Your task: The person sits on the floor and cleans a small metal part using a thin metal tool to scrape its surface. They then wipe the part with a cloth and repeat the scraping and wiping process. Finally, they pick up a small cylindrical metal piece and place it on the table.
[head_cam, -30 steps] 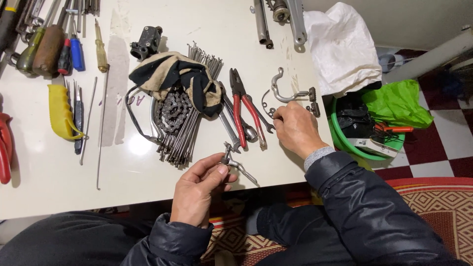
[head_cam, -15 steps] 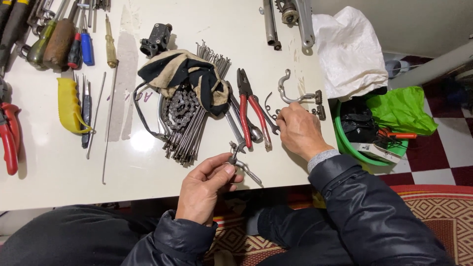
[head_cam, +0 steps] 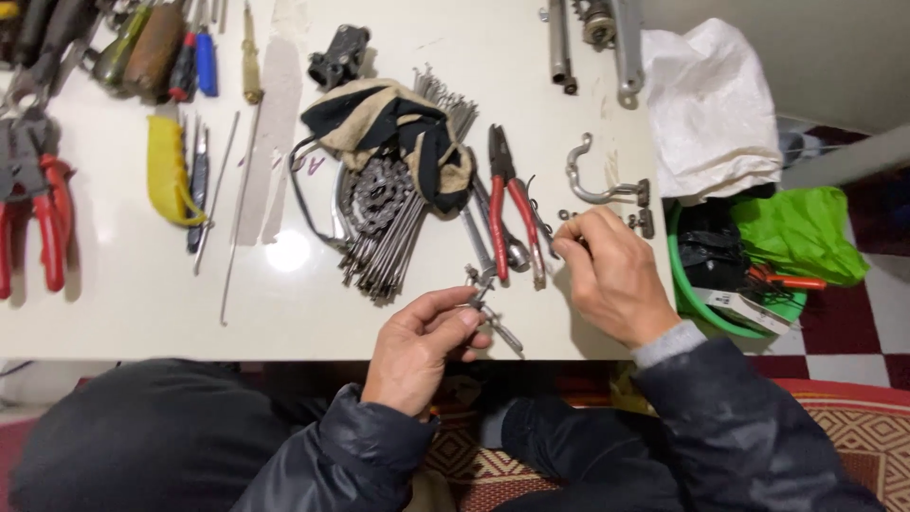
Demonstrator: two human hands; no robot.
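Note:
My left hand [head_cam: 422, 343] pinches a small metal fitting [head_cam: 491, 308] with a bolt sticking out, held just above the white table's [head_cam: 284, 284] front edge. My right hand [head_cam: 611, 275] rests on the table to the right, fingertips closed on a tiny part next to the red-handled pliers [head_cam: 512, 216]. Whether it grips that part is hard to see. A bicycle chain [head_cam: 379, 194] lies on a bundle of spokes [head_cam: 389, 246] left of the pliers, under a black and tan rag [head_cam: 398, 128].
Screwdrivers, a yellow-handled tool [head_cam: 169, 171] and red cutters [head_cam: 43, 213] line the table's left. A curved metal lever [head_cam: 597, 185] and small nuts lie near my right hand. A white bag [head_cam: 711, 109] and a green basket [head_cam: 749, 256] stand off the right edge.
My right hand has drawn slightly back toward the pliers' handles. My left hand keeps holding the fitting in about the same spot. The view has shifted a little.

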